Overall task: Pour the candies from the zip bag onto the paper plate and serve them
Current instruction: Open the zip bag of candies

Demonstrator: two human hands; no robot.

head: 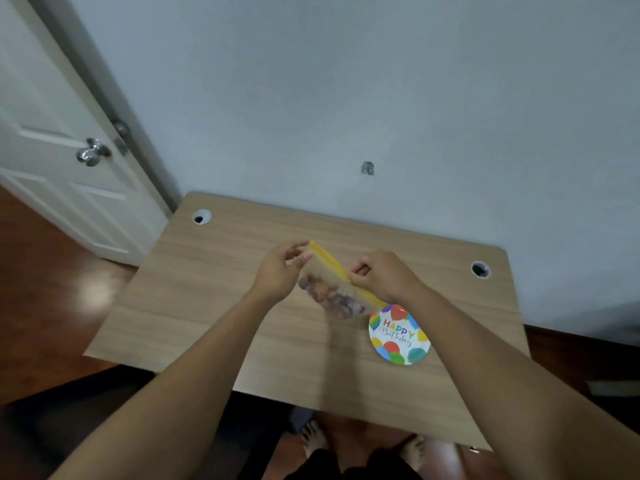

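Observation:
A clear zip bag (pixel 327 271) with a yellow zip strip hangs above the middle of the wooden table (pixel 214 306). Candies (pixel 330 297) are bunched in its lower part. My left hand (pixel 280 268) pinches the bag's top left corner. My right hand (pixel 381 275) pinches the yellow strip further right. A round paper plate (pixel 398 336) printed with balloons and "Happy Birthday" lies on the table, just below and right of the bag, with nothing on it.
The table stands against a grey wall, with cable holes at the back left (pixel 201 216) and back right (pixel 480 269). A white door (pixel 69 150) is at the left. My bare feet (pixel 313 438) show below the table's front edge.

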